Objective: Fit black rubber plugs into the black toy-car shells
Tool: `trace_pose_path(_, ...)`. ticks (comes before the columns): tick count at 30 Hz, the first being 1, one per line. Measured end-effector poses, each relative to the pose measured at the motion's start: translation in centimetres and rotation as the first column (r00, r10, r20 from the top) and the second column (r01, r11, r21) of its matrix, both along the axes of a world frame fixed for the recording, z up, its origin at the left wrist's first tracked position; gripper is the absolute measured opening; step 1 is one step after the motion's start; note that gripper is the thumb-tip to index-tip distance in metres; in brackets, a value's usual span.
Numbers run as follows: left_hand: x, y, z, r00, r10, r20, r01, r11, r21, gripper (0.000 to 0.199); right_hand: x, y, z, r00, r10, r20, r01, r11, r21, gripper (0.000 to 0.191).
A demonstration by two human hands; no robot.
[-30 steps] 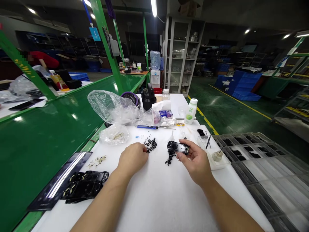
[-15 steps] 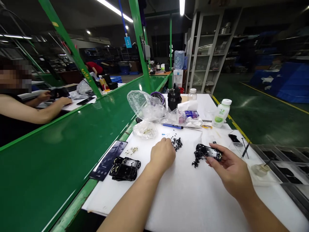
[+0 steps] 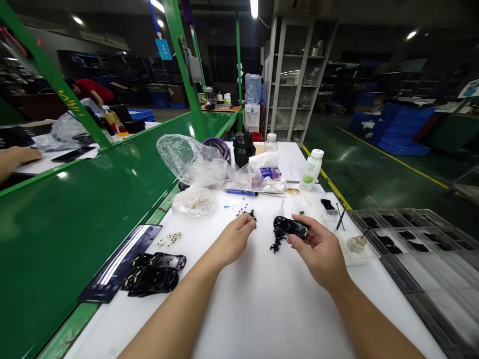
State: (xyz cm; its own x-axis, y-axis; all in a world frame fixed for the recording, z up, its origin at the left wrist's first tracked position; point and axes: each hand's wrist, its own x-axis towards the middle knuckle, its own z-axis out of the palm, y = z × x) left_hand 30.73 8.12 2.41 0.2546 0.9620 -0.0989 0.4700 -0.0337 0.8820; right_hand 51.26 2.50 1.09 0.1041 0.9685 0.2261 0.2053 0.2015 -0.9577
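Note:
My right hand grips a black phone housing by its edges with thumb and fingers, holding it above the white work surface. A loose heap of small black parts lies just under the housing. My left hand is at a second heap of small black parts, with its fingertips pinched together at the heap's near edge. Any tiny piece between those fingertips is too small to tell.
Several black housings lie beside a dark printed panel at the table's left edge. Plastic bags, a blue-handled tool and a white bottle stand beyond. A clear tray sits right, next to a grey compartment tray.
My view has swung left. My left hand's fingertips have moved from resting by the heap to pinching at its edge. My right hand still holds the housing.

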Motion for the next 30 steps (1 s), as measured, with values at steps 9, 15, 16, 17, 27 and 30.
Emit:
trace_pose_path(9,2.0,-0.7,-0.3,0.821,0.036,0.57,0.098,0.974,-0.202,0.028,-0.4,-0.2,0.3,0.997,-0.021,0.073,0.011,0.99,0.142,0.038)
trace_pose_path(15,1.6,-0.5,-0.6,0.848,0.019,0.53,0.102,0.975,-0.198,0.03,-0.4,-0.1,0.0,0.989,-0.031,0.145,-0.001,0.977,0.214,0.036)
trace_pose_path(16,1.6,-0.5,-0.6,0.855,0.019,0.518,0.096,0.976,-0.194,0.03,-0.4,-0.1,0.0,0.988,-0.035,0.153,0.001,0.976,0.217,0.036)
trace_pose_path(17,1.6,-0.5,-0.6,0.861,0.02,0.509,0.09,0.977,-0.191,0.031,-0.4,-0.1,0.0,0.986,-0.037,0.161,0.001,0.976,0.218,0.037)
trace_pose_path(27,2.5,-0.8,-0.4,0.867,0.09,0.491,0.002,0.983,-0.184,0.033,-0.9,0.0,-0.3,0.982,-0.066,0.174,0.022,0.97,0.242,0.038)
trace_pose_path(30,2.8,-1.0,-0.3,0.868,0.1,0.487,-0.026,0.987,-0.156,0.032,-1.0,-0.1,-0.4,0.989,-0.055,0.134,0.028,0.98,0.196,0.038)
